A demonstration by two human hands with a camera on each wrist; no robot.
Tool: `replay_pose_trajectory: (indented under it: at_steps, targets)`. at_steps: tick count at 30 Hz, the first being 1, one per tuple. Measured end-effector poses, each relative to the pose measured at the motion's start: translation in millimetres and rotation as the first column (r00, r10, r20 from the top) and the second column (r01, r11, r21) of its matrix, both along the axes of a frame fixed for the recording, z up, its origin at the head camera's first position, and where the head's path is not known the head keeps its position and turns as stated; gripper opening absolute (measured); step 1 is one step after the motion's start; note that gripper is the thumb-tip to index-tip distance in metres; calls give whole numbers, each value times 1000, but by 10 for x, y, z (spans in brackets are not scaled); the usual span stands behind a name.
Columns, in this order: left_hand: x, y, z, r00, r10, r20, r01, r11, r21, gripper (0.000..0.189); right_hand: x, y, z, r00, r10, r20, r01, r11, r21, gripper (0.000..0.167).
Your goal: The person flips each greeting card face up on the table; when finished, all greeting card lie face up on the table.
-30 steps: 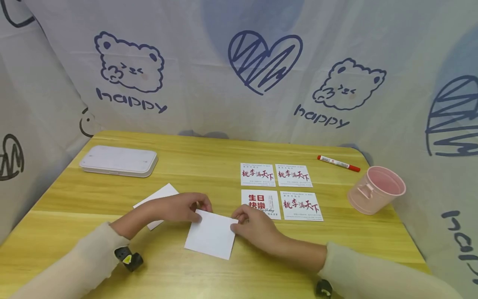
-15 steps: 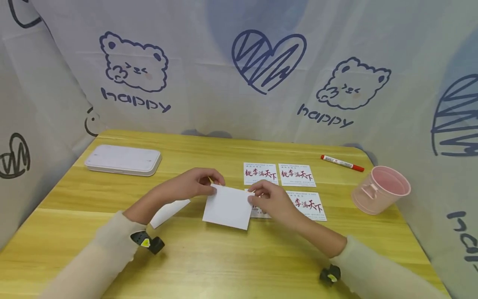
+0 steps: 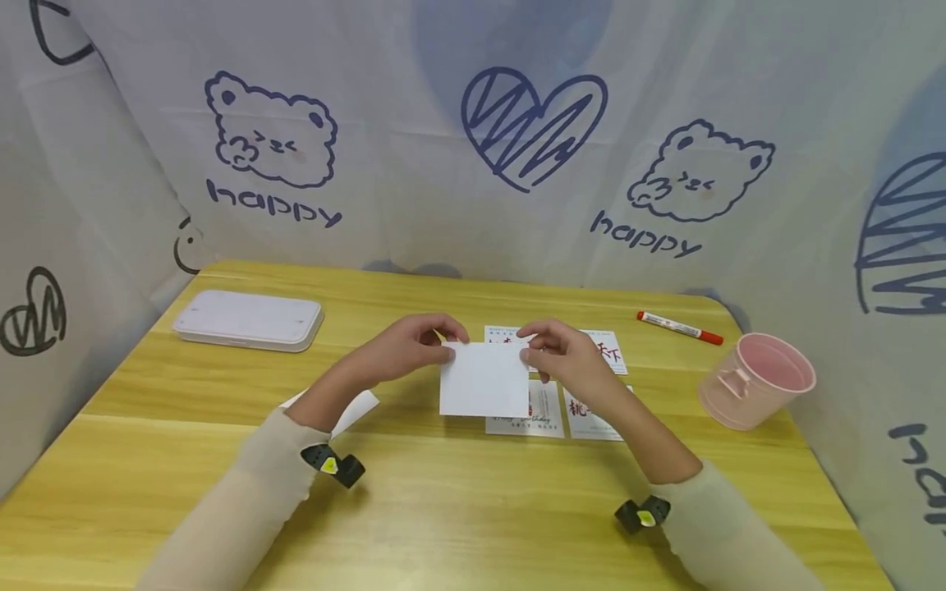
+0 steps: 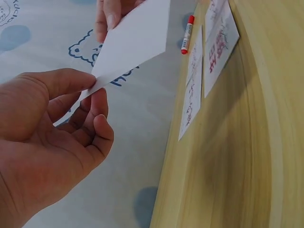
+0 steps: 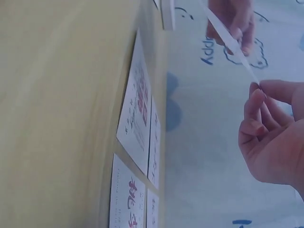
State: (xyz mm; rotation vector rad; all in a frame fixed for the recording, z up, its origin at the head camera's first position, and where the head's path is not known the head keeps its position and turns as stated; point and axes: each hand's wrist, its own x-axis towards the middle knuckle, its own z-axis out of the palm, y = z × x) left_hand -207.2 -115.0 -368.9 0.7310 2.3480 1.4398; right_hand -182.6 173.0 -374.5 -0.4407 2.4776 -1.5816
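A square white card (image 3: pixel 484 382) hangs above the table, its plain face toward me. My left hand (image 3: pixel 410 349) pinches its upper left corner between thumb and fingers. At the upper right corner my right hand (image 3: pixel 572 361) pinches it the same way. The left wrist view shows the left hand (image 4: pixel 61 123) gripping one corner of the card (image 4: pixel 135 40). Behind and below it lie several printed cards in two rows; the birthday card (image 3: pixel 543 410) with red and black print is in the front row, partly covered in the head view.
Another white card (image 3: pixel 358 412) lies on the table, partly behind my left forearm. A white flat case (image 3: pixel 247 318) sits at the back left. At the right stand a pink cup (image 3: pixel 754 382) and, behind it, a red-capped marker (image 3: pixel 680 327). A printed curtain (image 3: pixel 414 164) borders the table.
Both hands have lifted the white card from low over the table and carried it forward and to the right, toward the printed cards. It now overlaps some of them in the head view.
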Motion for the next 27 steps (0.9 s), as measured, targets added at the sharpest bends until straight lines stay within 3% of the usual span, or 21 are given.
replay_pose_trajectory:
  at_steps: [5, 9, 12, 16, 19, 24, 27]
  targets:
    - [-1, 17, -28, 1000, -1, 14, 1, 1000, 13, 21, 10, 53, -24, 999, 21, 24, -21, 1000, -10, 23]
    - [-5, 16, -62, 999, -8, 37, 7, 999, 31, 22, 48, 84, -32, 995, 98, 36, -97, 995, -34, 21]
    - [-4, 8, -80, 998, 0, 60, -3, 999, 47, 22, 65, 101, -29, 985, 172, 14, -171, 984, -49, 23]
    - [-8, 9, -100, 998, -5, 70, 1, 998, 60, 23, 67, 117, -29, 978, 208, -29, -210, 977, -43, 22]
    - [-8, 29, -102, 997, -9, 70, 7, 999, 37, 25, 66, 114, -24, 976, 213, -48, -215, 975, -46, 18]
    - [27, 55, -38, 1000, 17, -24, -18, 999, -36, 30, 76, 90, -4, 986, 158, -57, -162, 984, -71, 17]
    - [68, 49, 35, 999, 19, -42, -19, 1000, 10, 28, 79, 80, 13, 994, 88, -64, -91, 994, -54, 18]
